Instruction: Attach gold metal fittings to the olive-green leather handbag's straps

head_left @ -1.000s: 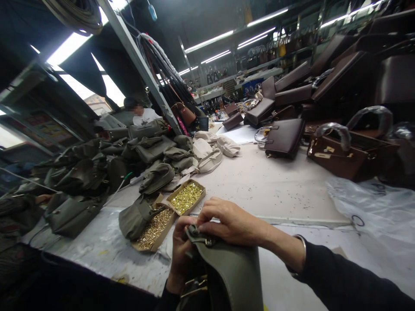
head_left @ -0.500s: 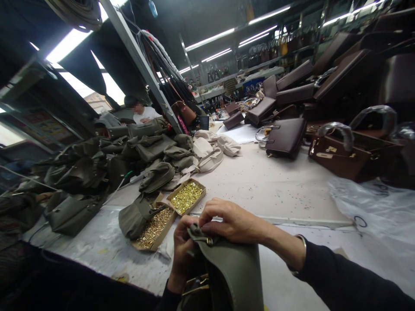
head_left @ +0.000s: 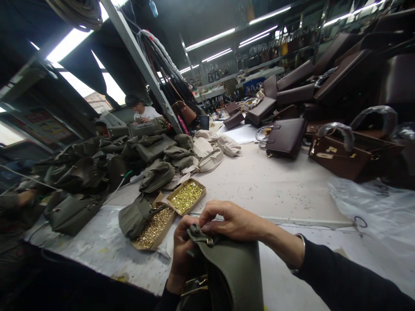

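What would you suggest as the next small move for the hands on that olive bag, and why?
Probably press the small metal fitting home. The right hand pinches it at the top edge of the olive bag, the left hand braces that edge from below, and the fitting looks not yet flush.

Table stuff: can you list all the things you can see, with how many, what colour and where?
olive bag: one, olive green, held at the near edge
boxes of studs: two, gold studs, left of the hands
olive bags: a heap, olive green, far left
cream bags: a few, cream, middle back
brown bags: several, dark brown, right side
plastic sheet: one, clear, right
table: one, white
left hand: grips the bag's top
right hand: pinches the bag's top
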`<move>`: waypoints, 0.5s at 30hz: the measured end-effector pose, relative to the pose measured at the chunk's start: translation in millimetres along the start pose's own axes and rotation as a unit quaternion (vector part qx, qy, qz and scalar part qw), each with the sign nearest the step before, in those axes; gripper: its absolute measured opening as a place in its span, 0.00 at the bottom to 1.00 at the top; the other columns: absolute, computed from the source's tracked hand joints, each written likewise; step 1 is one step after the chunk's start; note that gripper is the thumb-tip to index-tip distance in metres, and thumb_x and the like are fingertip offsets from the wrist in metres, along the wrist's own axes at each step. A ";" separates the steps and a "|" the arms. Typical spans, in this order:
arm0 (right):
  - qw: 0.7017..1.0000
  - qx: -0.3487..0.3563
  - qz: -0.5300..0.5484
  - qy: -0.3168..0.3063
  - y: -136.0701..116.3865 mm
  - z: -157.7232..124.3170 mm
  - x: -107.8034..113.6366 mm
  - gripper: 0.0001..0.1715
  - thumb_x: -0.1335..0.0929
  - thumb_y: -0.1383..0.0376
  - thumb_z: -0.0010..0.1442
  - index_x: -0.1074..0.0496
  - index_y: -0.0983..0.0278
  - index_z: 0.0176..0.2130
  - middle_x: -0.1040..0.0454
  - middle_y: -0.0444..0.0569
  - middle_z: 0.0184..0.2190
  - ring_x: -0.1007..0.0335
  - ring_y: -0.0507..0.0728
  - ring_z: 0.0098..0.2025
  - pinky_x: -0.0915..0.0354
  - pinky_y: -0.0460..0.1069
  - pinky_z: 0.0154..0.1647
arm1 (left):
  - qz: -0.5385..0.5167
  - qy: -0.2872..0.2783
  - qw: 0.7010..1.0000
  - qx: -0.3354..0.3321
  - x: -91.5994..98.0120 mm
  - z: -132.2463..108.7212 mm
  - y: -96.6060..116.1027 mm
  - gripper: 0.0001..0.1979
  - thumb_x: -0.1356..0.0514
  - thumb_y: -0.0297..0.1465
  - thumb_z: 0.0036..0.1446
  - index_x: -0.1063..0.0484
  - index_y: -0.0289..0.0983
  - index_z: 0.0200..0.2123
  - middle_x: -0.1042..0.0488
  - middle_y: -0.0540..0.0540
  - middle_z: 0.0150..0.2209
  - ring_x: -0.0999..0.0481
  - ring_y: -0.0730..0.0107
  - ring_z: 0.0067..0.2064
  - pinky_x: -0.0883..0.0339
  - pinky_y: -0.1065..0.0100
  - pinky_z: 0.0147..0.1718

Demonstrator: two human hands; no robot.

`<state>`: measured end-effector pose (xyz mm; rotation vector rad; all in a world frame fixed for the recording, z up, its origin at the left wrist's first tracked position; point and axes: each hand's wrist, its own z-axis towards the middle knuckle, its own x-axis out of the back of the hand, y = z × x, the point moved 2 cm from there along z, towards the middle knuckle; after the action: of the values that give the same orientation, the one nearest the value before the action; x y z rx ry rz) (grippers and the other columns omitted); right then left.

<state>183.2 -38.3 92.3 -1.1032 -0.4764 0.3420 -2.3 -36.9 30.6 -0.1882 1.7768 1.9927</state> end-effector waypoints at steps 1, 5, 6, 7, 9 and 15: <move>1.000 0.002 -0.001 0.001 -0.1 -0.2 0.2 0.02 0.29 0.70 0.64 0.24 0.63 0.38 0.24 0.44 0.37 0.29 0.53 0.41 0.36 0.47 0.46 | -0.002 -0.002 1.000 0.000 0.5 -0.5 -0.7 0.20 0.23 0.34 0.39 0.31 0.36 0.28 0.25 0.51 0.27 0.27 0.71 0.27 0.31 0.72 0.28; 0.994 0.040 -0.097 0.002 -4.4 0.7 2.2 0.04 0.31 0.66 0.67 0.27 0.63 0.37 0.27 0.45 0.36 0.33 0.54 0.41 0.38 0.49 0.46 | 0.004 -0.009 1.000 -0.002 0.3 -0.6 -2.5 0.18 0.24 0.33 0.41 0.30 0.36 0.28 0.25 0.52 0.27 0.28 0.73 0.26 0.32 0.74 0.26; 0.991 0.039 -0.125 -0.001 -5.1 1.1 2.2 0.06 0.32 0.65 0.68 0.28 0.63 0.37 0.27 0.46 0.36 0.34 0.54 0.41 0.38 0.49 0.45 | 0.005 -0.012 1.000 -0.003 -0.4 -0.2 -3.4 0.17 0.24 0.32 0.42 0.30 0.36 0.29 0.25 0.52 0.26 0.28 0.73 0.26 0.33 0.74 0.26; 0.989 0.033 -0.147 -0.004 -5.5 1.1 1.6 0.08 0.34 0.65 0.69 0.29 0.63 0.36 0.28 0.47 0.36 0.34 0.55 0.40 0.38 0.49 0.44 | 0.004 -0.016 1.000 -0.002 -1.3 0.1 -4.9 0.16 0.25 0.32 0.44 0.29 0.36 0.30 0.25 0.51 0.27 0.28 0.73 0.26 0.33 0.74 0.27; 0.985 0.020 -0.171 -0.012 -6.3 -0.4 -2.5 0.10 0.36 0.63 0.70 0.30 0.62 0.35 0.29 0.48 0.36 0.35 0.56 0.41 0.37 0.50 0.43 | -0.007 -0.024 1.000 -0.001 -3.9 -0.9 -9.5 0.14 0.26 0.32 0.47 0.28 0.37 0.32 0.25 0.51 0.28 0.28 0.72 0.28 0.33 0.73 0.29; 0.984 -0.097 -0.145 -0.025 12.0 -7.4 -14.1 0.17 0.38 0.48 0.64 0.26 0.49 0.33 0.29 0.51 0.32 0.28 0.62 0.38 0.32 0.57 0.37 | -0.028 -0.013 0.999 -0.042 -2.5 -10.9 -28.2 0.21 0.22 0.41 0.36 0.25 0.40 0.30 0.27 0.47 0.30 0.26 0.66 0.31 0.32 0.65 0.33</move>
<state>174.8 -45.9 75.9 -1.1951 -0.7173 0.0673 9.7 -46.4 4.5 -0.2363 1.6564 2.0217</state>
